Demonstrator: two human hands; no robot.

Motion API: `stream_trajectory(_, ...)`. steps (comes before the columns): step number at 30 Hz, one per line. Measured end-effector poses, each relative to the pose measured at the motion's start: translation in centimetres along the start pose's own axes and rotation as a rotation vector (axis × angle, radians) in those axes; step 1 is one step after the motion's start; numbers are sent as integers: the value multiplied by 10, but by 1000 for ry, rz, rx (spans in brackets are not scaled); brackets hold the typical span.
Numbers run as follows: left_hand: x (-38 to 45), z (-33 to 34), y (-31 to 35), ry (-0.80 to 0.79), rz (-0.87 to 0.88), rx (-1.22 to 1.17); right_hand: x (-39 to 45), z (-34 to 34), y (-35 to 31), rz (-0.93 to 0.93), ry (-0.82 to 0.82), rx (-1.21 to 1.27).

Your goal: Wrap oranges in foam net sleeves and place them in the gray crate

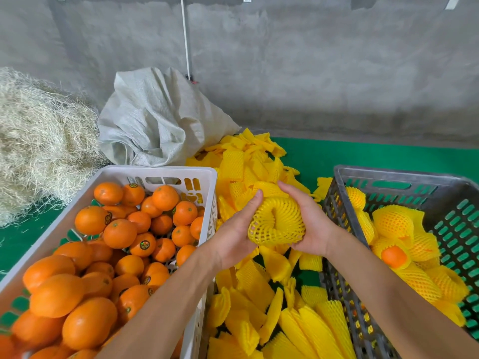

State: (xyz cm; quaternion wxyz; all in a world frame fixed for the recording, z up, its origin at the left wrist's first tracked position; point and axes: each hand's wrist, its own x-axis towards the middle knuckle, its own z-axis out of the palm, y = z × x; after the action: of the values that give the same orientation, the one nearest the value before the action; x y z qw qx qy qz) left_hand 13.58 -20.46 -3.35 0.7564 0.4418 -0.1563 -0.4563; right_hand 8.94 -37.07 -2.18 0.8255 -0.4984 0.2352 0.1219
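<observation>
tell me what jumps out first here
Two hands, left and right, hold a yellow foam net in the middle. A white crate of bare oranges sits at left. The gray crate of wrapped oranges sits at right.

gap between white crate point(181, 174) and gray crate point(388, 174) | sleeve pile point(248, 164) fills it

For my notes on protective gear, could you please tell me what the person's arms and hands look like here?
Both forearms are bare as far as the frame shows, with no sleeves in view. The left hand and right hand wear no gloves, and no rings, watch or wristband are visible. Fingernails look short and unpainted.
</observation>
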Motion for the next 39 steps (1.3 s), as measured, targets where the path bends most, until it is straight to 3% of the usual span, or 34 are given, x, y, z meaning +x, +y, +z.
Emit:
stream_trajectory(3,2,-5,2,14,-33,-66,0,-1,-1,-41,-43,27)
stream_trajectory(5,8,-9,-1,153,18,115,0,0,-1,-83,-41,19)
stream_trajectory(7,11,-16,-2,321,202,276,-1,2,0,-142,-26,-2)
stream_trajectory(11,6,-41,16,549,732,642,4,-2,1,-213,45,32)
stream_trajectory(14,0,-66,29,813,864,776,6,-5,-1,-231,83,71)
stream_trajectory(17,-4,-107,23,995,639,1036,7,-8,-1,-238,85,68)
stream_trajectory(21,-7,-139,5,889,6,1590,9,-9,1,-225,93,59)
stream_trajectory(24,-1,-148,-2,827,-173,1821,11,-13,2,-221,103,67)
stream_trajectory(29,15,-154,14,793,-227,1860,13,-16,0,-215,127,63)
stream_trajectory(33,14,-158,26,792,-150,1796,13,-16,0,-222,125,68)
stream_trajectory(36,1,-153,29,834,41,1718,12,-14,-2,-218,149,80)
stream_trajectory(39,-9,-126,42,928,385,1745,11,-12,-4,-228,166,77)
